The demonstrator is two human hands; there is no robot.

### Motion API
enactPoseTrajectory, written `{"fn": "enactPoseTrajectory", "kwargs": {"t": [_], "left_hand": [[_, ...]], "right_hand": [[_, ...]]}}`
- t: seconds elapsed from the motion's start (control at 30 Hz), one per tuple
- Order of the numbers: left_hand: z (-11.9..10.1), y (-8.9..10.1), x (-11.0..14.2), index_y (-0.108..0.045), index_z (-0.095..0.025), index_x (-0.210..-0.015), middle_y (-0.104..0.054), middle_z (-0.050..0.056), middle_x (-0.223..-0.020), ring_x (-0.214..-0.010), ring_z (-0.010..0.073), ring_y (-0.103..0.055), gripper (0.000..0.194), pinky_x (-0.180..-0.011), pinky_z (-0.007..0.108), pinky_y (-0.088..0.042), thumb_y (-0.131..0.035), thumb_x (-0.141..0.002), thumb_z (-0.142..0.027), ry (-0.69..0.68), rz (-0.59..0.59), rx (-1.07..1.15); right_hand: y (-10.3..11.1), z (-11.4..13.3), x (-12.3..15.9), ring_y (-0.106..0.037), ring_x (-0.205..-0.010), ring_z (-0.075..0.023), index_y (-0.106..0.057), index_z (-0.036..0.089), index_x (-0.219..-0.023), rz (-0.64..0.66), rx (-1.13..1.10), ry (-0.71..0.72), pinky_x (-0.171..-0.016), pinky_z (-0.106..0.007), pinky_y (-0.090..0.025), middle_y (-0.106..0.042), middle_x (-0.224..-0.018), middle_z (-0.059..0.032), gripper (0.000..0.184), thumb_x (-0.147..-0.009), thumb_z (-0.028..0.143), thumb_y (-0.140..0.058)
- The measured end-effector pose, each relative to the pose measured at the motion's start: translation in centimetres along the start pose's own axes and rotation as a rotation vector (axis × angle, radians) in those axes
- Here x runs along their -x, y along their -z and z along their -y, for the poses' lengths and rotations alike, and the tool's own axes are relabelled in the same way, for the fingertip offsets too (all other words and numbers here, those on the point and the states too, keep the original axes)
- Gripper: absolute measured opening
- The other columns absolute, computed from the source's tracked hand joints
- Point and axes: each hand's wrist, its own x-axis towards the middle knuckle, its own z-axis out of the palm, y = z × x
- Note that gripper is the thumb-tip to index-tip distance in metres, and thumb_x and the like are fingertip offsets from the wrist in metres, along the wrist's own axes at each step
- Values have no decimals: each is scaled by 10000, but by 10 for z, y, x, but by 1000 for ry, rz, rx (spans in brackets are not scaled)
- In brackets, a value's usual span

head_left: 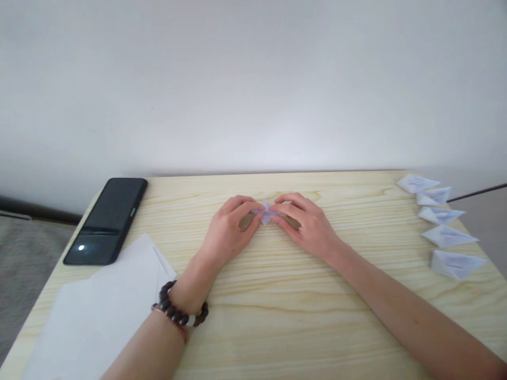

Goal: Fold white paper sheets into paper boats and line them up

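Note:
A small piece of folded white paper [266, 212] is pinched between both hands near the middle of a light wooden table [277, 295]. My left hand [228, 227] grips its left side with curled fingers; a dark bead bracelet [179, 311] circles that wrist. My right hand [304, 221] grips its right side, fingers pressed together on it. Most of the paper is hidden by the fingers.
A black phone [108, 219] lies at the table's far left corner. White paper sheets [95, 316] lie at the near left. Several folded white paper pieces [441, 224] sit in a row along the right edge. A plain wall stands behind.

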Motion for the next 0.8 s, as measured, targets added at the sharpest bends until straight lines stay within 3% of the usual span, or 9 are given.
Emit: {"fn": "enactPoseTrajectory", "kwargs": {"t": [0.3, 0.47, 0.8], "left_hand": [[-13, -6, 2, -656, -187, -886, -661, 61, -905, -854, 190, -598, 112, -799, 333, -490, -555, -841, -207, -25, 6, -175], [-13, -6, 2, -654, -189, -906, -652, 58, -907, -850, 182, -603, 121, -784, 314, -494, -551, -847, -213, -2, 1, -152], [-1, 6, 1, -655, -181, -966, -665, 41, -943, -778, 121, -600, 137, -696, 215, -476, -547, -886, -213, 28, 20, 46]], "right_hand": [[-2, 5, 1, -611, -855, -184, -633, 203, -913, -8, 139, 14, -781, -333, -466, -651, -937, -64, 127, -903, 252, -516], [-1, 6, 1, -610, -836, -180, -629, 208, -889, -14, 135, 13, -767, -329, -467, -646, -924, -57, 111, -890, 244, -524], [4, -6, -1, -591, -723, -130, -594, 207, -961, -31, -184, -99, -654, -259, -514, -634, -953, -53, 89, -886, 224, -551]]}}
